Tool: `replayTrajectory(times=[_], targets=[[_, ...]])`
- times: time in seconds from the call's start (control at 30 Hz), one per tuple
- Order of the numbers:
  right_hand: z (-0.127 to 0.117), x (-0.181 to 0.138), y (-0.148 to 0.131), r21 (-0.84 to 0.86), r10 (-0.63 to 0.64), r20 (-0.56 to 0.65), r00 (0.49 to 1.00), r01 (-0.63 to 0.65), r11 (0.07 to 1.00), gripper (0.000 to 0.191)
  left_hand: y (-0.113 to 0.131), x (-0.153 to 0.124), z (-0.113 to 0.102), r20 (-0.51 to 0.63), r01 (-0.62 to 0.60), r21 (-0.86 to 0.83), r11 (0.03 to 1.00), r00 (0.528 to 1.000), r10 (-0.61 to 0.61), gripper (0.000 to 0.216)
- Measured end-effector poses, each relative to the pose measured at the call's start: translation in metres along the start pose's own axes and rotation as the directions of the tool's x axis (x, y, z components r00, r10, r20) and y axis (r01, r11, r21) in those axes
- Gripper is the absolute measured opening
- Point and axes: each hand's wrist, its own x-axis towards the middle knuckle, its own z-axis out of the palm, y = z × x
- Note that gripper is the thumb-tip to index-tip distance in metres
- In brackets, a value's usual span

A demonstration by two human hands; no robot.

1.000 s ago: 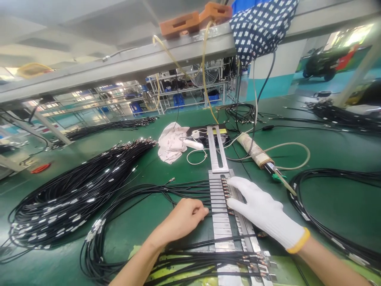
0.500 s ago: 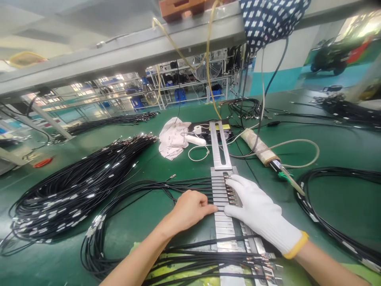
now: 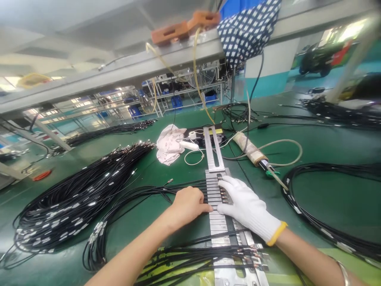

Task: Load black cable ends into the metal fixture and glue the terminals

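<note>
A long slotted metal jig lies on the green bench, with black cables laid across its slots from the left. My bare left hand is curled at the jig's left edge, fingertips pinched on one black cable at a slot. My right hand, in a white knit glove, lies flat over the jig's right side, fingers spread on the row of brown cable ends. More cables cross the jig nearer to me.
A big bundle of black cables fills the left of the bench; another coil lies at the right. A soldering iron, a white rag and a small black box sit behind the jig.
My left hand has slid right up to the jig's edge. The gloved right hand has shifted slightly along the row of cable ends. The camera has moved a little.
</note>
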Motion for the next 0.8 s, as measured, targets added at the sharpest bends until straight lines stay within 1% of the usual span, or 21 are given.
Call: replayTrajectory(times=[0.07,0.13,0.2,0.3,0.4,0.53,0.63,0.7,0.8], targets=[[-0.004,0.001,0.012,0.146,0.046,-0.056,0.997,-0.037,0.989,0.057,0.006,-0.013,0.005,-0.119,-0.006,0.060,0.998,0.993,0.013,0.016],[-0.014,0.001,0.021,0.318,0.123,-0.055,0.991,-0.100,0.943,0.050,0.006,-0.023,0.014,-0.211,-0.049,0.046,0.998,0.976,0.058,0.010],[-0.024,0.001,0.025,0.437,0.187,-0.011,0.982,-0.164,0.885,0.047,0.002,-0.028,0.026,-0.260,-0.118,-0.042,0.992,0.960,0.103,0.013],[-0.031,0.002,0.023,0.473,0.248,0.027,0.968,-0.231,0.851,0.045,-0.005,-0.024,0.039,-0.287,-0.168,-0.200,0.965,0.952,0.107,0.013],[-0.027,0.004,0.019,0.457,0.270,0.002,0.963,-0.241,0.856,0.045,-0.004,-0.012,0.039,-0.272,-0.155,-0.279,0.948,0.959,0.077,0.016],[-0.017,0.007,0.022,0.464,0.254,-0.023,0.967,-0.215,0.859,0.044,-0.001,0.007,0.033,-0.192,-0.121,-0.285,0.951,0.979,0.067,0.021],[-0.010,0.009,0.028,0.470,0.235,-0.038,0.971,-0.191,0.862,0.045,-0.003,0.014,0.033,-0.154,-0.089,-0.294,0.951,0.987,0.045,0.024],[-0.009,0.010,0.030,0.473,0.226,-0.045,0.973,-0.178,0.863,0.045,-0.001,0.011,0.031,-0.152,-0.081,-0.301,0.950,0.988,0.036,0.026],[-0.012,0.010,0.028,0.476,0.224,-0.050,0.973,-0.173,0.862,0.042,0.007,-0.008,0.025,-0.160,-0.106,-0.322,0.941,0.985,0.056,0.022]])
